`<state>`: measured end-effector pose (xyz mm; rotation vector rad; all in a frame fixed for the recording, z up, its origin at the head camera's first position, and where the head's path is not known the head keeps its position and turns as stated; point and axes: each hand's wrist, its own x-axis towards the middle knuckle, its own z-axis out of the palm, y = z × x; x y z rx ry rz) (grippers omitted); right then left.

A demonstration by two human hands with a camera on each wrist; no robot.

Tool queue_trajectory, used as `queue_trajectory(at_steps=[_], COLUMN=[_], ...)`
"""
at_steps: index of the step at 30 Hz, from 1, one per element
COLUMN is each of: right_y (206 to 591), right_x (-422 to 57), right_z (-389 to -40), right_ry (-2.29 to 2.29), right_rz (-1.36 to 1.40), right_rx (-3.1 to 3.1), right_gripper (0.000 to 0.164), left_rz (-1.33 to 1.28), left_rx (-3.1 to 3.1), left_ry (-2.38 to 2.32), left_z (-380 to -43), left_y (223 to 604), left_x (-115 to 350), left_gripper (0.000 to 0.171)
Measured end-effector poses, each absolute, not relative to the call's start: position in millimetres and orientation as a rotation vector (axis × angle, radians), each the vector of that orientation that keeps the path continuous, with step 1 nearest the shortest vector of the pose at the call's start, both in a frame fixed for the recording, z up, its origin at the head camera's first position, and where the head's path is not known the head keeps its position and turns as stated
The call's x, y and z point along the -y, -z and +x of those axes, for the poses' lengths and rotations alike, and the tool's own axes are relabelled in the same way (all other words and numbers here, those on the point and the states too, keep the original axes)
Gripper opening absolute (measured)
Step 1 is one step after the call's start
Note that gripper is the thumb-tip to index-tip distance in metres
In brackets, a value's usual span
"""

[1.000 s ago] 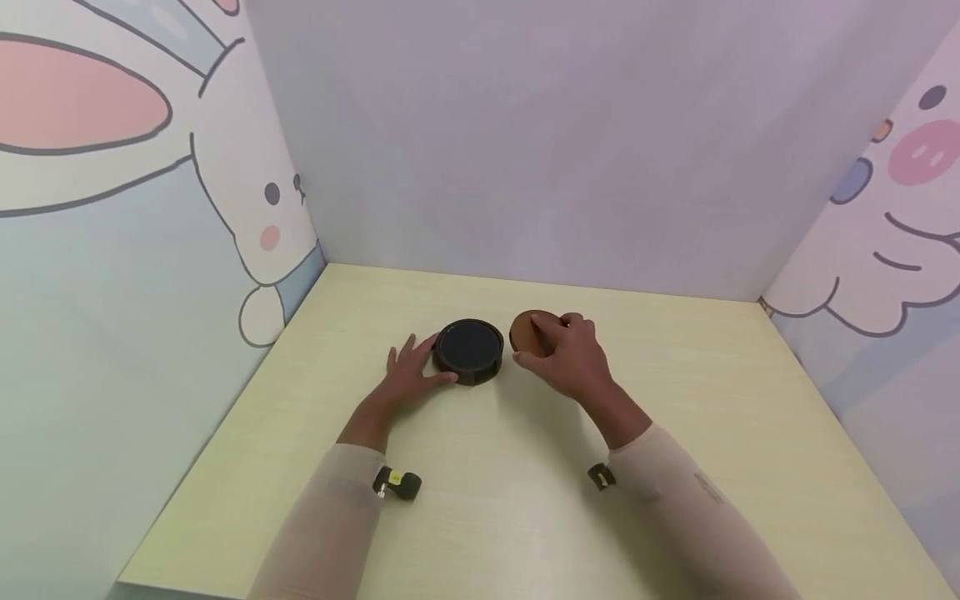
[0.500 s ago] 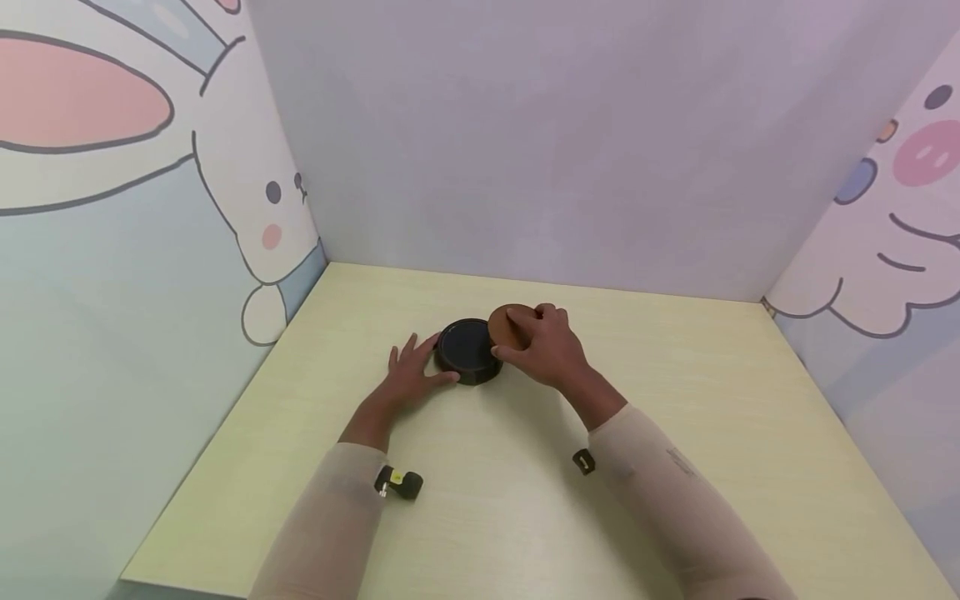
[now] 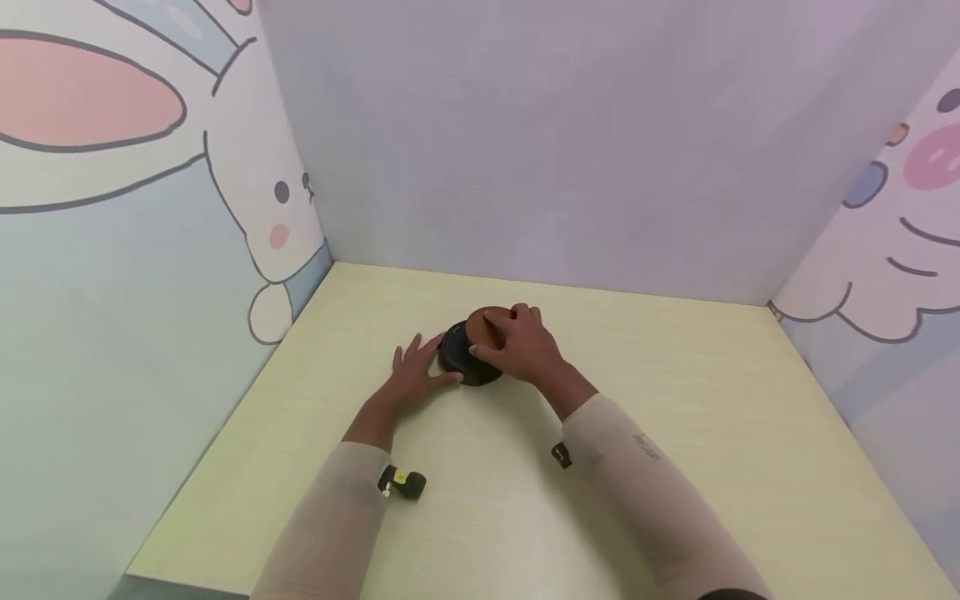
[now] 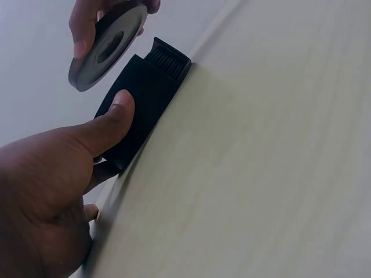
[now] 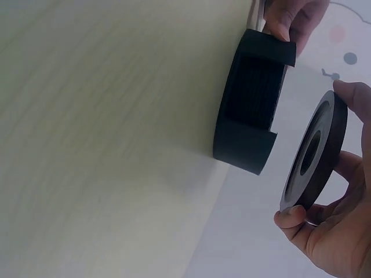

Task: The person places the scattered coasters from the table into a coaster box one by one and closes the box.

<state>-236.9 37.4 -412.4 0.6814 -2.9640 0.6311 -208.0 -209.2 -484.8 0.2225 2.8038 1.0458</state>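
A round black coaster holder [image 3: 456, 357] stands on the table. Its open side in the right wrist view shows a dark stack of thin ridges inside the holder [image 5: 246, 142]. My left hand [image 3: 411, 380] grips the holder from the left, thumb on the near wall and fingers round the far side. Above it and slightly right, my right hand [image 3: 527, 346] holds a brown round coaster [image 3: 480, 330] by its edge. Seen from below, the coaster [image 4: 124, 43] has a grey underside with a dark ring at its centre. It is tilted and apart from the holder in both wrist views.
A pale wood-grain table [image 3: 675, 417] extends around both hands. Behind it rises a plain lilac-grey wall [image 3: 540, 150], and walls with cartoon animals stand at left and right. Small black wrist cameras [image 3: 405, 483] sit on both sleeves.
My right hand has moved left with the coaster, from beside the holder to over it. The left hand has kept its place on the holder. The view has shifted slightly.
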Motion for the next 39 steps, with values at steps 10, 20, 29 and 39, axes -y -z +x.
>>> queue_trajectory(at_steps=[10,20,29,39], right_y=[418.9,428.0,429.0,428.0], right_x=[-16.2,-2.6,-2.7,-7.2], right_z=[-235.6,-232.5,-229.1,-228.2], right_ry=[-0.493,-0.438,-0.556,-0.664], right_rz=[0.766,0.778,0.745,0.776], right_rx=[2.992,3.025,3.132,3.123], right_gripper=[0.071,0.068,0.074,0.093], left_rz=[0.272,0.275,0.275,0.268], left_rx=[-2.812,-2.825,-2.821,-2.822], left_ry=[-1.063,-1.030,-1.028,-1.017], left_z=[-208.1,-207.8,-206.3,-208.8], left_y=[483.9,480.6,480.6,482.7], left_x=[208.3,207.2,208.3,209.5], left_gripper=[0.095,0.095,0.096,0.096])
